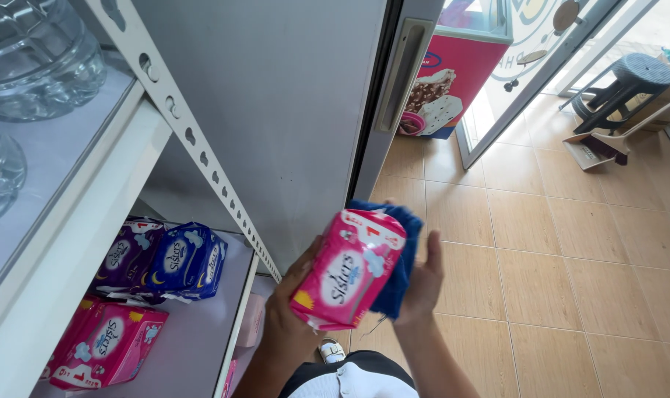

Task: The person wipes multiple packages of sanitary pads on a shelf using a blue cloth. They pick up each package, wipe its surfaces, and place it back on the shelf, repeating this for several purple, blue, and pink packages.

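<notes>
My left hand (290, 306) grips a pink soft packet (347, 269) from its left side, holding it up in front of me. My right hand (422, 284) holds a blue cloth (401, 273) pressed against the packet's right side and back. Both hands are beside the white metal shelf unit (92, 214), to the right of its lower shelf.
The lower shelf holds a pink packet (106, 345), a purple packet (127, 254) and a blue packet (187, 262). Clear plastic water bottles (36, 55) stand on the upper shelf. A grey cabinet side (276, 110), a freezer (453, 81), a dark stool (622, 88) and a dustpan (596, 151) stand on the tiled floor (570, 250).
</notes>
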